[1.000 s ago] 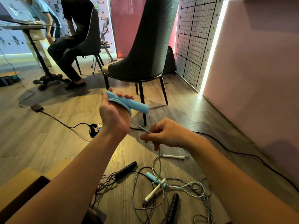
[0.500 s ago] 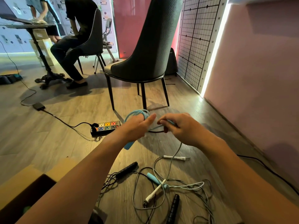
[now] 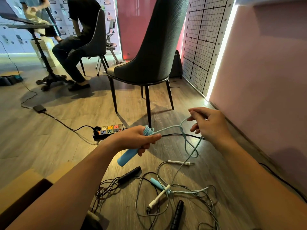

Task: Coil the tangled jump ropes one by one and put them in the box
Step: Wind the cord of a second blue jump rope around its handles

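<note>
Left grip (image 3: 141, 140) around one blue handle (image 3: 125, 159)

A single wide-angle camera sits on the person's head, facing forward and down along both forearms. The left hand (image 3: 141, 139) and right hand (image 3: 210, 126) are close beneath it, with the floor (image 3: 49, 140) running ahead to a chair (image 3: 157, 47).

Right hand (image 3: 211, 127): pulled away from the left hand (image 3: 141, 140) toward 3 o'clock.
Blue cord (image 3: 171, 128): stretched out between the two hands.
Blue handle (image 3: 127, 157): tipped over, free end pointing toward 7 o'clock.
</note>
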A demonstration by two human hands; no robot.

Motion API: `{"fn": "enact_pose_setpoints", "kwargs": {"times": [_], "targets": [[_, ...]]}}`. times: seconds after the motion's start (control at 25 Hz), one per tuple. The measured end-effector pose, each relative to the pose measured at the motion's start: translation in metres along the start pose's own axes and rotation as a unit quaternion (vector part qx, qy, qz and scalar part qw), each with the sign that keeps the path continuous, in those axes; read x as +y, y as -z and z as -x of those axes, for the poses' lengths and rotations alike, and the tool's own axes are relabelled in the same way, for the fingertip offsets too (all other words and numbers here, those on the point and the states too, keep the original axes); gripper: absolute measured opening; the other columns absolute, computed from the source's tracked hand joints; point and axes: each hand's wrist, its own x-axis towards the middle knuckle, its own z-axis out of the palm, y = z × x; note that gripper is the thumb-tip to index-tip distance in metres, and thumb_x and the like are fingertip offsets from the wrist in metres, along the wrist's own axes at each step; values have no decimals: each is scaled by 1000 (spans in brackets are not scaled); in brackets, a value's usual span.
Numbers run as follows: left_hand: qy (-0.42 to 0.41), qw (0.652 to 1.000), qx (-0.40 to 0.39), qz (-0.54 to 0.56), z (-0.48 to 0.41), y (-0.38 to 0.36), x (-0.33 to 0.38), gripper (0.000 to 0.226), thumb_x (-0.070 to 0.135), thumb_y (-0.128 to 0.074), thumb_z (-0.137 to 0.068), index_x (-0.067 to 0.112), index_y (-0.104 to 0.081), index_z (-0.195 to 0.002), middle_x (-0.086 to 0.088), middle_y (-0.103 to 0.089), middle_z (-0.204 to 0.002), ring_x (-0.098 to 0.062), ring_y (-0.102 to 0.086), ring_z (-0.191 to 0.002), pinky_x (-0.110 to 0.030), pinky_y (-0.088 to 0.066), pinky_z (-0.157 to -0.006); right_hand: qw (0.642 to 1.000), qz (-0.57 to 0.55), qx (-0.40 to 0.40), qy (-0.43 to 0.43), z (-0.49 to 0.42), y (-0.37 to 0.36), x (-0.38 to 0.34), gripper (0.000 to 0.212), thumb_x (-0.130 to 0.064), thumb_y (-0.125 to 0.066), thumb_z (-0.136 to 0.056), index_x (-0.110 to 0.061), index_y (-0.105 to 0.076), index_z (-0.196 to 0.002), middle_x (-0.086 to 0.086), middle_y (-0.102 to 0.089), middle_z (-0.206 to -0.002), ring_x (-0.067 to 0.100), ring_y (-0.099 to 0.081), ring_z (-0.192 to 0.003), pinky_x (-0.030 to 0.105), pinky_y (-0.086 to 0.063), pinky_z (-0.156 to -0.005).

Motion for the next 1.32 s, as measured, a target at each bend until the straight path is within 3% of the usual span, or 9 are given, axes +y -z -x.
{"fn": "enact_pose_setpoints", "kwargs": {"times": [0.12, 0.2, 0.36, 0.48, 0.6, 0.68, 0.8, 1.0, 1.32], "targets": [[32, 999, 19, 10, 0, 0, -1, 57, 65, -48, -86, 9, -60, -89, 0, -48, -59, -15, -50, -53, -36, -51, -60, 994, -58, -19, -85, 1, 0, -3, 20, -12, -56, -100, -16, -72, -112, 5, -75, -91, 3, -52, -48, 12, -41, -47], [49, 998, 8, 26, 1, 0, -1, 58, 64, -39, -94, 9, -58, -89, -1, -48, -61, -16, -49, -53, -33, -49, -58, 995, 12, -65, -72, 4, 0, -5, 25, -12, -52, -102, -23, -72, -111, 2, -73, -92, -2, -52, -50, 9, -38, -47], [60, 962, -73, 256, 6, -2, 8, 58, 62, -32, -98, 13, -53, -77, 2, -38, -55, -12, -38, -44, -27, -41, -50, 982, 132, -134, -7, 7, -5, -1, 31, -13, -45, -103, -28, -71, -113, 4, -69, -91, -2, -46, -46, 11, -36, -48], [-27, 874, -131, 468, 6, 2, 14, 55, 59, -30, -100, 16, -52, -74, 5, -40, -49, -9, -40, -38, -25, -41, -45, 976, 138, -169, 25, 7, -11, -1, 30, -16, -43, -104, -34, -67, -107, -5, -61, -86, 2, -52, -67, 19, -43, -63], [-131, 741, -136, 644, 4, 5, 18, 57, 63, -30, -100, 14, -56, -90, 4, -48, -58, -8, -48, -48, -24, -47, -53, 975, 123, -184, 29, 9, -22, -7, 28, -16, -40, -105, -27, -65, -114, -14, -48, -72, -1, -42, -58, 16, -34, -57], [-179, 673, -70, 714, 2, 5, 19, 47, 54, -35, -102, 11, -55, -107, 2, -49, -70, -11, -52, -59, -27, -52, -66, 970, 127, -205, 28, 10, -27, -9, 29, -14, -40, -105, -23, -63, -119, -14, -48, -71, -1, -42, -57, 16, -34, -57], [-231, 628, 118, 734, -4, 13, 15, 31, 37, -37, -105, 11, -48, -117, -2, -50, -79, -17, -56, -69, -33, -54, -76, 955, 138, -258, 47, 14, -29, -13, 23, -22, -44, -105, -30, -64, -114, -12, -53, -72, 2, -48, -62, 22, -41, -62], [-215, 644, 361, 639, -4, 35, 3, 23, 37, -41, -105, 17, -48, -113, 2, -51, -71, -12, -53, -67, -32, -47, -88, 946, 147, -264, 118, 12, -18, -15, 12, -35, -58, -98, -35, -69, -91, -9, -46, -54, 4, -38, -48, 18, -33, -51], [-143, 723, 516, 437, -9, 50, -28, 17, 36, -42, -105, 24, -53, -103, 4, -52, -75, -7, -55, -68, -26, -48, -76, 985, 53, -130, 98, 17, 1, -30, 54, -40, -44, -102, -11, -47, -57, -9, -37, -46, 6, -33, -43, 20, -33, -46]]}}
